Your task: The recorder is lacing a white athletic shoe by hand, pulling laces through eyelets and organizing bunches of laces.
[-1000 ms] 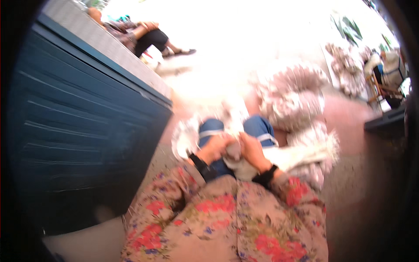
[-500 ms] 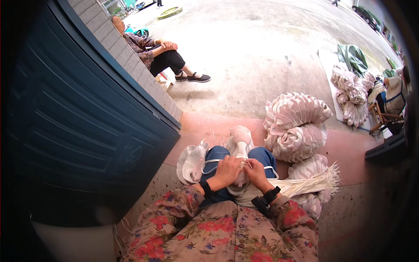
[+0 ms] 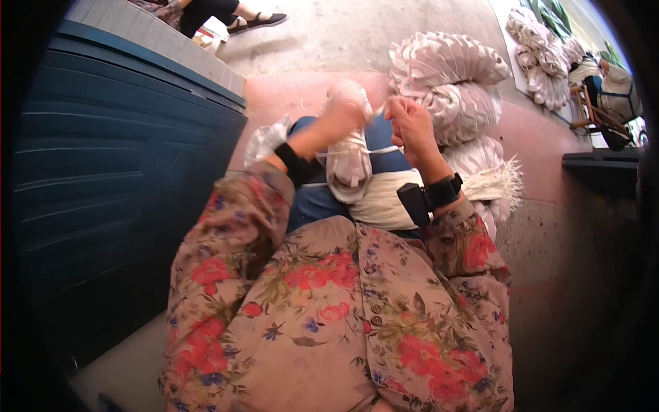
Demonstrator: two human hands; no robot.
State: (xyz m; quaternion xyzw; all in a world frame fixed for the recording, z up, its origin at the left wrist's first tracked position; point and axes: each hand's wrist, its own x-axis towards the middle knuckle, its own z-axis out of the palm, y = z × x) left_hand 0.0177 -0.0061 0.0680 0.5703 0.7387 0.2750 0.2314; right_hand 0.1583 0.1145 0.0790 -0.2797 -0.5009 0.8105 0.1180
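A pale pink-and-white shoe upper (image 3: 349, 168) rests lengthwise between my knees, with white lace showing across its middle. My left hand (image 3: 338, 122) is over its far part, smeared by motion, so its fingers cannot be read. To the right of the upper, my right hand (image 3: 412, 127) is raised with the fingers closed in a pinch. A short bit of white shoelace (image 3: 377, 112) shows between the two hands, at the right fingertips. A thick bundle of white shoelaces (image 3: 388, 196) lies over my right thigh, its frayed-looking ends spread to the right.
Coiled stacks of pale shoe uppers (image 3: 449, 65) stand ahead on the right; another upper (image 3: 264, 141) lies by my left knee. A dark blue door (image 3: 130, 151) fills the left. Farther off are a seated person's legs (image 3: 206, 10) and a wooden chair (image 3: 587, 110) beside more stacks.
The view has tilted downward. Both hands have come away from the middle of the shoe upper, moving forward and apart, the right one to the upper's right side.
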